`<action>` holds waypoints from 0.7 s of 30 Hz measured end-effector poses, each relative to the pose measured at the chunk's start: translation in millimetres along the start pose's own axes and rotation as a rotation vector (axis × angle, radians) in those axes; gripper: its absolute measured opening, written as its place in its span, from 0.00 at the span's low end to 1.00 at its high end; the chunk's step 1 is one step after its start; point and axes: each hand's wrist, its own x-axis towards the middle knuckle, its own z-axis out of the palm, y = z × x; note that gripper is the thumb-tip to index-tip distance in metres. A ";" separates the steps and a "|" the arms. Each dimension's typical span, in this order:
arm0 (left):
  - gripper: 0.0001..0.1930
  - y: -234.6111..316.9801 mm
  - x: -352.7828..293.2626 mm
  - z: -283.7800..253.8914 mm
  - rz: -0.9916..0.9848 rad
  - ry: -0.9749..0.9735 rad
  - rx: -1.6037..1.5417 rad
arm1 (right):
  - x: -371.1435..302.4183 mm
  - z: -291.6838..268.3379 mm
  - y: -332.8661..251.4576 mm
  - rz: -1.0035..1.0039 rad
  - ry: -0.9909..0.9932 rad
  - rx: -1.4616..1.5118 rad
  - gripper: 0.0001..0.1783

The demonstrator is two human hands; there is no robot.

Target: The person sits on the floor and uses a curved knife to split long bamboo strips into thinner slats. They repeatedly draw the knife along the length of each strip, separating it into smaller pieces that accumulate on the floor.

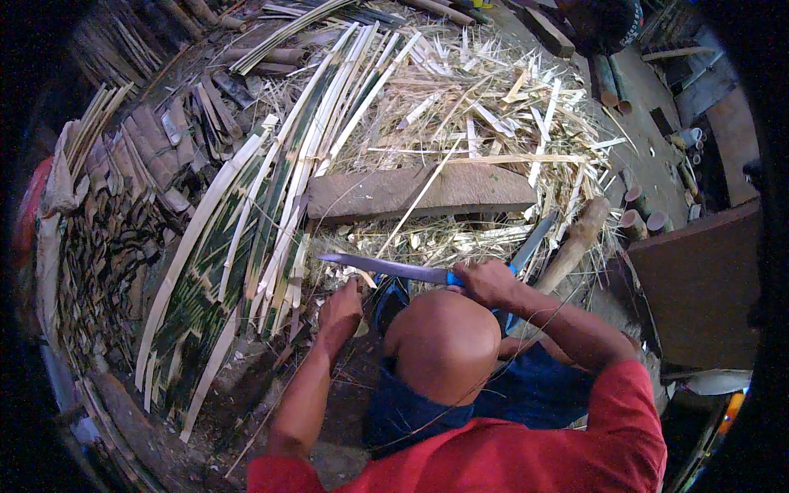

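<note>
My right hand [486, 283] is wrapped round the blue handle of a long knife [382, 264]. Its blade points left, across the space in front of my bare knee. Close to the blade's far end is my left hand [339, 312], fingers curled together; what they hold, if anything, is too small to make out. A second blade [534, 242] with a blue handle slants up and right just beyond my right hand. Ahead of the knife a thick wooden block [419, 193] lies crosswise, with a thin pale strip [421, 197] leaning over it.
Long split bamboo strips [271, 197], green and pale, lie in a bundle to the left. A heap of shavings [493, 107] spreads beyond the block. A rounded wooden pole [575, 242] rests at the right, near cut bamboo pieces [633, 222] and a brown board [699, 287].
</note>
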 end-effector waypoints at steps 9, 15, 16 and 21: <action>0.14 -17.0 -27.9 -6.5 0.178 0.124 -0.123 | 11.0 -29.0 136.8 0.534 0.457 0.024 0.29; 0.18 25.3 13.2 -3.1 0.044 0.050 -0.023 | -8.2 38.7 -10.1 0.191 0.102 0.114 0.24; 0.18 23.6 13.0 -3.5 0.001 -0.015 -0.005 | -9.6 35.6 -16.9 0.041 0.019 0.061 0.24; 0.19 4.5 -1.2 -12.8 -0.087 -0.104 -0.058 | -1.4 -19.9 32.0 0.233 0.323 -0.035 0.24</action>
